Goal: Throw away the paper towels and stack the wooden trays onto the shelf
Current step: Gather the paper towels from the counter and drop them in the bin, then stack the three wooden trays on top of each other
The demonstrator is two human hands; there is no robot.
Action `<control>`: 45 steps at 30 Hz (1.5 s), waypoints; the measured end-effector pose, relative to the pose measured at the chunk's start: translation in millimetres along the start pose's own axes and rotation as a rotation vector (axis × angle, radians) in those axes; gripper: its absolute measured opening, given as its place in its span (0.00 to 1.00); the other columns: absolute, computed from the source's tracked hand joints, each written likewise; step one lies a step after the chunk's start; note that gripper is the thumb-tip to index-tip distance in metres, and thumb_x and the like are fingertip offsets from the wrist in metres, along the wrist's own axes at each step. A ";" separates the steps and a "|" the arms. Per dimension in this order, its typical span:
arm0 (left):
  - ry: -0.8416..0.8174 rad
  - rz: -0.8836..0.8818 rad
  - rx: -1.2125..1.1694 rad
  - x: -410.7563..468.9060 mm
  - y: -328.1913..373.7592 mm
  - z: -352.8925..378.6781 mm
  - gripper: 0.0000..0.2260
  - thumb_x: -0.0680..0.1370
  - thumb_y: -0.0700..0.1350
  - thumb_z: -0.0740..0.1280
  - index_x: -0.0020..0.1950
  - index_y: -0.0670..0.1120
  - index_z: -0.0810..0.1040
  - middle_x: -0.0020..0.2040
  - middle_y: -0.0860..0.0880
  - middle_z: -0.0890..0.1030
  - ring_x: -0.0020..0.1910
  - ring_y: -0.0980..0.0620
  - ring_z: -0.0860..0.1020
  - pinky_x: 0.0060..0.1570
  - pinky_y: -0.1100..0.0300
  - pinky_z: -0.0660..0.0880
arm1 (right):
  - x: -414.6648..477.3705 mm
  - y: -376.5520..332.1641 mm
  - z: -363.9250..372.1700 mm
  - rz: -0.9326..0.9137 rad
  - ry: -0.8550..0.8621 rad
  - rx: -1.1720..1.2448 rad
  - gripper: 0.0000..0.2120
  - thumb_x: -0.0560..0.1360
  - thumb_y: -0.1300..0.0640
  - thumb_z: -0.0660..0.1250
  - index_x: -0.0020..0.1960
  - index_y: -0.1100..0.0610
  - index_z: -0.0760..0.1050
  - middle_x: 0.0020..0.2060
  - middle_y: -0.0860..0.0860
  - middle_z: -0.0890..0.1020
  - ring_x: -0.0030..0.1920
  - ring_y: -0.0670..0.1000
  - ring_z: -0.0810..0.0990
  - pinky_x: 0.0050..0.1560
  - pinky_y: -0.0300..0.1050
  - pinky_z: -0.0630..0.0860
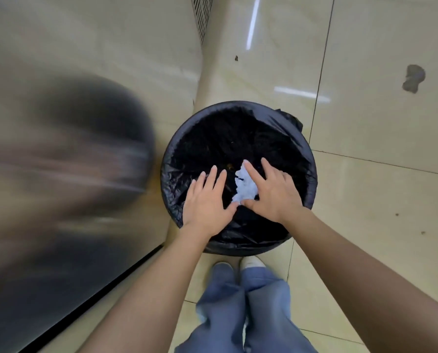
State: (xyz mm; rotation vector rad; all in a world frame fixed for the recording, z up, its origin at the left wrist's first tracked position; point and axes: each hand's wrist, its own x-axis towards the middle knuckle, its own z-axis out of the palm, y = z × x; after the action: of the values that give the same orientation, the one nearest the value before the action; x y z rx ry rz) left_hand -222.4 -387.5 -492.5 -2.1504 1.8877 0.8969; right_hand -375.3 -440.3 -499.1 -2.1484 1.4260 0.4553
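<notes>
A round bin lined with a black bag (238,115) stands on the floor right in front of my feet. Both hands hover over its mouth, palms down, fingers spread. My left hand (207,202) holds nothing. A crumpled white paper towel (246,187) shows just under the thumb side of my right hand (274,192), between the two hands, above the dark inside of the bin. Whether the right hand still touches it I cannot tell. No wooden trays or shelf are in view.
A shiny metal panel (60,174) with a blurred dark reflection fills the left side, close to the bin. Glossy beige floor tiles (378,200) spread to the right and behind. My jeans and shoes (238,301) are just below the bin.
</notes>
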 end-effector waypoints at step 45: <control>1.053 -0.755 -0.216 -539.6 -140.7 -403.8 0.29 0.76 0.60 0.60 0.74 0.53 0.58 0.74 0.47 0.64 0.72 0.45 0.61 0.73 0.46 0.52 | -300.8 -473.5 -375.0 -0.996 0.462 -0.120 0.39 0.70 0.32 0.51 0.75 0.45 0.41 0.76 0.55 0.56 0.74 0.54 0.59 0.73 0.54 0.52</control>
State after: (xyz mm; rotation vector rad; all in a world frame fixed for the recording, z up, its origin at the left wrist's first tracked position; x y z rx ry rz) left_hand 28.1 -90.0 75.6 -3.4497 0.9216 -0.2785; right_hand -58.8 -287.6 76.9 -2.8190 0.3477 -0.3568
